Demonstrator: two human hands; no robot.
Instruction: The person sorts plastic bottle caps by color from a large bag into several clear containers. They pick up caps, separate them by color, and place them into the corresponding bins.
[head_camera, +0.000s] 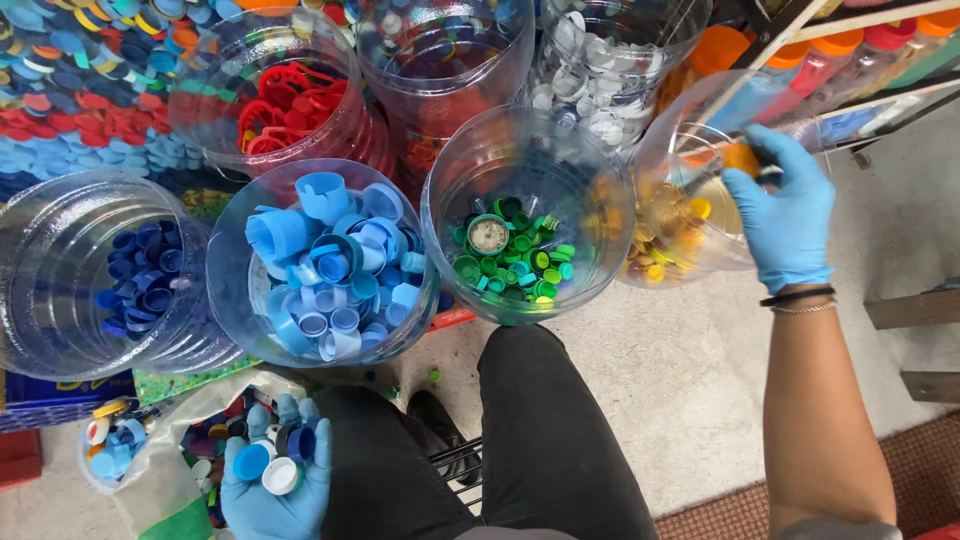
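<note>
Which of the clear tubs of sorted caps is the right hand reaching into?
The yellow-and-orange cap tub, farthest right in the front row and tilted. The right hand is at its rim holding an orange cap; the neighbouring green-cap tub stands untouched.

Caps sorted by colour in clear tubs

Light-blue caps, navy caps, green caps, yellow-orange caps, red caps; both gloves blue, left hand, right hand; trousers black.

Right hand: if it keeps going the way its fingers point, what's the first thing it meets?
Likely the yellow and orange caps inside the clear tub; the right hand already reaches over the rim holding an orange cap. Depth unclear.
</note>
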